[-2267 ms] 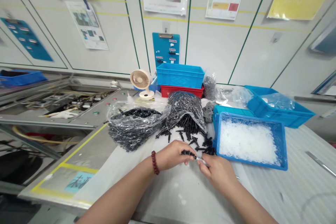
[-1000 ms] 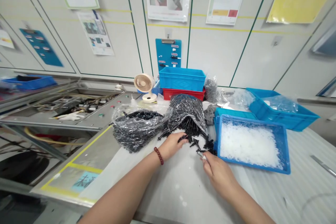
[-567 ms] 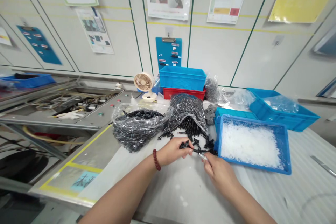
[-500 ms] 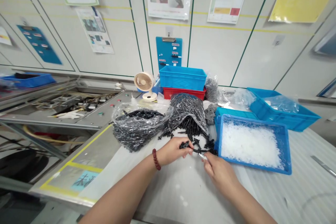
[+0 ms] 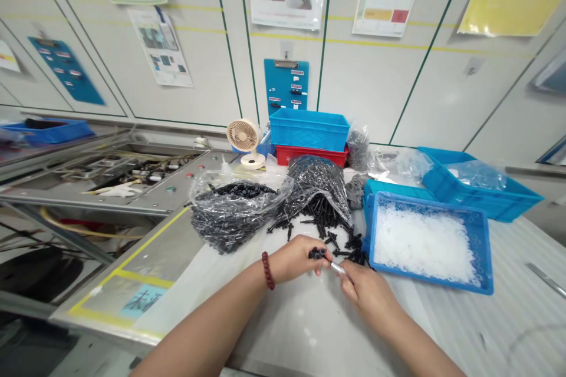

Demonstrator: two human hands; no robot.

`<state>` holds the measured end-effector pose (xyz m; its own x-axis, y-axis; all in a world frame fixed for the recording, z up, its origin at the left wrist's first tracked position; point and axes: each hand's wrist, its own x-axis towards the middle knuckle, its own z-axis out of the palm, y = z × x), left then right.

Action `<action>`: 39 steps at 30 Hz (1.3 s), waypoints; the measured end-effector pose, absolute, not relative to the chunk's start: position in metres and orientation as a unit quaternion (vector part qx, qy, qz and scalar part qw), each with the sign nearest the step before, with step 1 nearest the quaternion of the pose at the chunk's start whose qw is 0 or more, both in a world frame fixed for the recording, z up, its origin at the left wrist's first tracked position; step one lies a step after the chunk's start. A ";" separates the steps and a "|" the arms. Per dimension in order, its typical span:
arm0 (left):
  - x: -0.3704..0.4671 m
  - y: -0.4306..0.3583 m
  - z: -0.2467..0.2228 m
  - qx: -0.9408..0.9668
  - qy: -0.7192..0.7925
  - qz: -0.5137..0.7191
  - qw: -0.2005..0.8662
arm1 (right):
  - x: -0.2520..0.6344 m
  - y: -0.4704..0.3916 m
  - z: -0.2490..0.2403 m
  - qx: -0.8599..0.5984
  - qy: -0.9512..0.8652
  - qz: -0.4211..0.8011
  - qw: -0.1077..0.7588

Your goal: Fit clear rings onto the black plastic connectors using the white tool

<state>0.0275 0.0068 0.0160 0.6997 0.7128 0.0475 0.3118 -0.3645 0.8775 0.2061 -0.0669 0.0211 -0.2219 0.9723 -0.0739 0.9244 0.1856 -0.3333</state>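
Observation:
My left hand (image 5: 297,259), with a red bead bracelet at the wrist, is closed on several small black parts (image 5: 317,253). Closed around a thin silver tool (image 5: 337,268), my right hand (image 5: 365,288) is just to the right, and the tool's tip meets the left fingertips. Behind the hands, black parts (image 5: 321,215) spill from a clear plastic bag (image 5: 316,179). A second open bag (image 5: 234,215) of black parts stands to the left. On the right, a blue tray (image 5: 484,259) holds many small white rings (image 5: 422,241).
A small beige fan (image 5: 243,136) stands at the back, beside a blue bin (image 5: 309,131) stacked on a red one (image 5: 287,156). Another blue bin (image 5: 508,203) is at the back right. A metal strip (image 5: 546,278) lies at the right.
Both hands have shifted slightly; my left hand has moved a little right, closer to my right hand. The silver tool now reaches the left fingertips, and the black part between the hands no longer shows.

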 end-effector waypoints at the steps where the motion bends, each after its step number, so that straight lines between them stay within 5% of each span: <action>1: 0.028 0.006 0.015 0.800 0.316 0.214 0.463 | 0.206 -0.067 0.021 -0.615 -0.768 0.158 0.079; 12: 0.033 -0.001 0.019 0.821 0.300 0.214 0.437 | 0.208 -0.069 0.013 -0.657 -0.747 0.078 0.067; 23: 0.026 0.009 0.013 0.782 0.307 0.209 0.500 | 0.210 -0.066 0.018 -0.598 -0.770 0.189 0.120; 39: 0.029 0.000 0.022 0.761 0.330 0.193 0.524 | 0.211 -0.068 0.010 -0.648 -0.757 0.054 0.063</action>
<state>0.0292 0.0002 0.0221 0.7079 0.7044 -0.0510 0.2998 -0.2343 0.9248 0.2105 -0.0685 0.0103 -0.1512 0.9882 0.0254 0.9745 0.1533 -0.1637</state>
